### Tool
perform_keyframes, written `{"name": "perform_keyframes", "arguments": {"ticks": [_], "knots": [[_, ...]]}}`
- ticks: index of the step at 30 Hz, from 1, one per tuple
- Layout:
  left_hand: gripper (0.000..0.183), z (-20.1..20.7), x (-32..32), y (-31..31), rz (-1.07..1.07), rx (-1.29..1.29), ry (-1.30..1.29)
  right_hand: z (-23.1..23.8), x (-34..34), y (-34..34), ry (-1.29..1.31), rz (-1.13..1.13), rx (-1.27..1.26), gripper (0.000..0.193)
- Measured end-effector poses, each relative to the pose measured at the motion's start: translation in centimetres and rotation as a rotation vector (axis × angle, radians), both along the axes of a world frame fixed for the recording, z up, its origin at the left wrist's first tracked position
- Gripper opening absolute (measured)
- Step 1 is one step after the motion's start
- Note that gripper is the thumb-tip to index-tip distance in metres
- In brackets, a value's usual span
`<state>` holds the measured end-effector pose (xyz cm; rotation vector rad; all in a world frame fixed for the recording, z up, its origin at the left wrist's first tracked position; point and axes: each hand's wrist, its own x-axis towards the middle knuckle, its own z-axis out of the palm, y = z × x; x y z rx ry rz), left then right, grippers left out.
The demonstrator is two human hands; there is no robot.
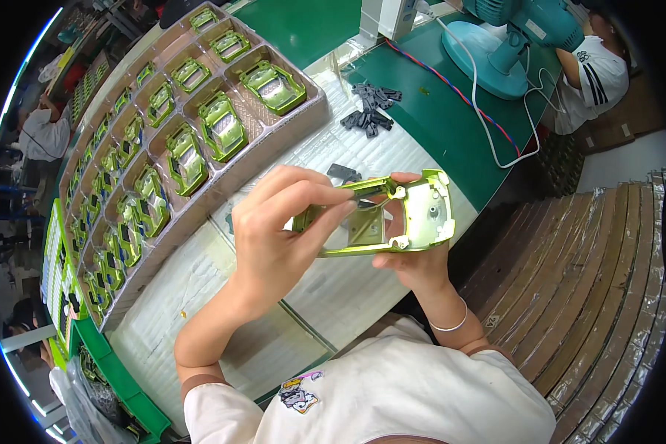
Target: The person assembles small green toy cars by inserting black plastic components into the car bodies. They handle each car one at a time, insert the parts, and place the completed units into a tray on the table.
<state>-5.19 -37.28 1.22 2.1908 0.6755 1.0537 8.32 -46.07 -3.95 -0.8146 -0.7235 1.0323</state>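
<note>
Green shell (435,211) up in hands over bench (411,103). Right hand (425,268) grip clamped on its right end, thumb on near edge. Left hand (270,222) grip pinching little dark bit (364,202) at shell's opening. Loose black parts (370,122) piled beyond, tray (274,146) of similar shells off left.

This is a factory assembly workshop: a brown, many-celled tray (277,144) of glossy green plastic frames (233,139) and heaped small dark plastic pieces (368,120) occupy the green-topped table (422,129), brown layered stacks (577,288) fill the right, and white-shirted co-workers (44,135) appear beyond.
</note>
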Motion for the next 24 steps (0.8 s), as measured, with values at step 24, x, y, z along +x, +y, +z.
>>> {"name": "perform_keyframes", "arguments": {"ticks": [24], "knots": [[0.012,-0.8,-0.3,0.3,0.043,-0.171,0.091,0.5,-1.0,-0.2,-0.248,-0.038,-0.157,0.078]]}}
